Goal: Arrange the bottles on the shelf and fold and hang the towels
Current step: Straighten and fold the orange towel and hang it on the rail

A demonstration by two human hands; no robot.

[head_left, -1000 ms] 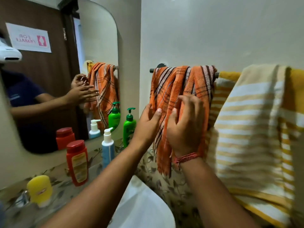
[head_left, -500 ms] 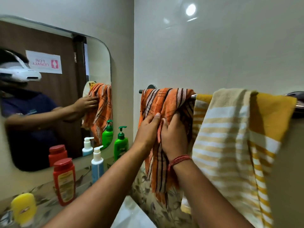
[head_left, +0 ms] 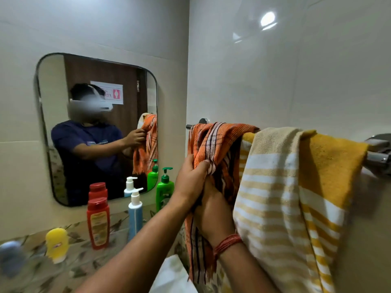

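Meanwhile both hands' fingers clutch the orange towel [head_left: 213, 144]; the red bottle [head_left: 98, 223] label is unreadable.

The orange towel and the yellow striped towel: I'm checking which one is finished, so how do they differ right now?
The orange towel is plaid, thin and bunched narrow; the yellow striped towel is thick, banded in white and spread wide. Both hands, left and right, grip the orange towel; nothing touches the yellow striped towel. Both hang over the same rail, side by side.
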